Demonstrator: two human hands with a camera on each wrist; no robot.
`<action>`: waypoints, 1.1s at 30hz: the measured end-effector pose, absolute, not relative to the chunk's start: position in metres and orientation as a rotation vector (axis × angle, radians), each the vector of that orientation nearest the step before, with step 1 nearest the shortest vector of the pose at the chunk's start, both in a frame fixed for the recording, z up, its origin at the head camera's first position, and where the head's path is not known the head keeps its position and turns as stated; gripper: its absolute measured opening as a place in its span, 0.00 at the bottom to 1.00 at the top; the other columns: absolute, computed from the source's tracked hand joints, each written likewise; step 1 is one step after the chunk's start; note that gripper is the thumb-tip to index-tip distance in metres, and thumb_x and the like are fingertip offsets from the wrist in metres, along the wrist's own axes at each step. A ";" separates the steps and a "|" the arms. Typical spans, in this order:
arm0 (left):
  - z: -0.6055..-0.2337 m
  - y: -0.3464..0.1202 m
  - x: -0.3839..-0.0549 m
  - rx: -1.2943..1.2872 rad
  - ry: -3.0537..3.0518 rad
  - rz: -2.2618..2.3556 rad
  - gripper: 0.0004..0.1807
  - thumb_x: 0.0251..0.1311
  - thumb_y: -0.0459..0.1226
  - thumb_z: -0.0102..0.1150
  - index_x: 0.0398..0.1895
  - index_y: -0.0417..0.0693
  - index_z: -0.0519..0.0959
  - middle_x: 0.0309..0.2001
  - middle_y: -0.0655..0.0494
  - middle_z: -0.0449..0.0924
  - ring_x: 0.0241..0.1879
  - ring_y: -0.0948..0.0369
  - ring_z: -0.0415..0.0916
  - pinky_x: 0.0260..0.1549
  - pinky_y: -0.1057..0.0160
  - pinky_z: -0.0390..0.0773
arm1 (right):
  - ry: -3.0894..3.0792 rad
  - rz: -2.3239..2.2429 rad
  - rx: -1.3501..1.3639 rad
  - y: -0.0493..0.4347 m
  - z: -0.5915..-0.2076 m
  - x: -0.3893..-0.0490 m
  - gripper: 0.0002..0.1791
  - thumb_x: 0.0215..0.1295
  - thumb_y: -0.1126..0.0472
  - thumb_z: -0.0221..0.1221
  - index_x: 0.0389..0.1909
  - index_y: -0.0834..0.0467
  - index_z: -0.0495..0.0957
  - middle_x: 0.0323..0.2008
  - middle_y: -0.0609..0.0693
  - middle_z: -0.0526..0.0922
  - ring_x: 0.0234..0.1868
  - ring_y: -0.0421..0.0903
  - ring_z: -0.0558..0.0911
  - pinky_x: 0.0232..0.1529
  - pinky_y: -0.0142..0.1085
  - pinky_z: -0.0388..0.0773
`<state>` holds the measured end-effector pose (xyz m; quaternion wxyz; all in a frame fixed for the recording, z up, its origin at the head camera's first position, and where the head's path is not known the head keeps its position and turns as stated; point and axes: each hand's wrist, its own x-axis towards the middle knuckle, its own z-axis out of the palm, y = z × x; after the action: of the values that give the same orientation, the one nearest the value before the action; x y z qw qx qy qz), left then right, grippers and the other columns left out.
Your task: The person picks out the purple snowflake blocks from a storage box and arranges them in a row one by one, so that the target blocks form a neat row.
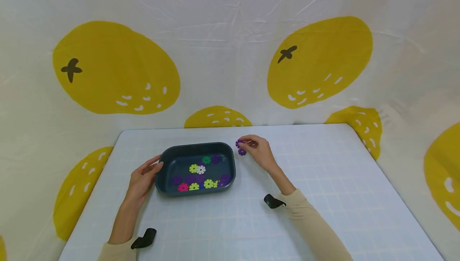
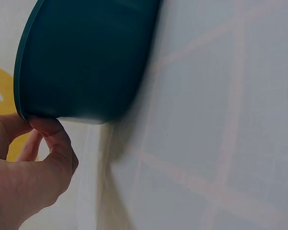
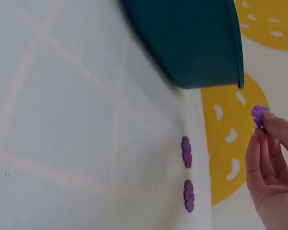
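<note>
A dark teal tray (image 1: 195, 145) with raised walls sits on the table, holding several notched snowflake discs in purple, yellow, green, pink and white. My left hand (image 1: 141, 181) grips its left end by the rim, thumb and fingers meeting at the edge in the left wrist view. Beyond the tray's right end, my right hand (image 1: 259, 153) pinches a purple snowflake disc (image 3: 260, 116) between thumb and fingertips, above the table. Below that hand, two more purple discs lie on the table, a farther one (image 3: 186, 152) and another disc (image 3: 189, 196) beside it.
The table (image 1: 323, 197) has a pale checked cloth. Behind it hangs a white sheet (image 1: 223, 53) printed with big yellow fruits. A black wrist device (image 1: 274, 201) sits at the right cuff, and a similar device (image 1: 144, 238) at the left cuff.
</note>
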<state>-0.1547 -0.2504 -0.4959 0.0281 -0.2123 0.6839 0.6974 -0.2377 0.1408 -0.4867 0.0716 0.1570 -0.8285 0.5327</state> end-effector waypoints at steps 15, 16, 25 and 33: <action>-0.497 -0.248 -0.155 -0.647 2.119 2.158 0.32 0.64 0.49 0.71 0.70 0.52 0.76 0.42 0.68 0.79 0.41 0.70 0.75 0.40 0.73 0.74 | -2.433 1.743 0.084 0.179 -0.508 -0.243 0.14 0.71 0.59 0.66 0.52 0.61 0.86 0.47 0.59 0.86 0.45 0.55 0.83 0.40 0.25 0.78; -0.497 -0.248 -0.155 -0.646 2.120 2.158 0.33 0.64 0.49 0.71 0.70 0.52 0.76 0.42 0.68 0.79 0.41 0.70 0.75 0.40 0.73 0.74 | -2.433 1.743 0.070 0.181 -0.509 -0.244 0.14 0.71 0.59 0.66 0.52 0.62 0.85 0.47 0.59 0.86 0.45 0.55 0.83 0.40 0.24 0.78; -0.497 -0.248 -0.154 -0.640 2.141 2.129 0.35 0.64 0.50 0.71 0.72 0.51 0.74 0.43 0.68 0.79 0.42 0.70 0.75 0.41 0.73 0.75 | -2.484 1.710 -0.070 0.199 -0.519 -0.244 0.13 0.72 0.59 0.65 0.52 0.62 0.85 0.47 0.59 0.87 0.43 0.50 0.83 0.39 0.24 0.77; -0.494 -0.250 -0.154 -0.642 2.135 2.106 0.36 0.63 0.50 0.71 0.73 0.51 0.74 0.44 0.69 0.79 0.44 0.69 0.75 0.42 0.73 0.75 | -2.653 1.533 -0.040 0.212 -0.522 -0.244 0.13 0.74 0.62 0.62 0.54 0.62 0.85 0.48 0.58 0.86 0.48 0.53 0.81 0.47 0.35 0.76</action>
<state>-0.1544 -0.2497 -0.4941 0.0375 -0.2093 0.6957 0.6862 -0.2436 0.2123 -0.5221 0.0384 -0.0131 -0.8651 0.4999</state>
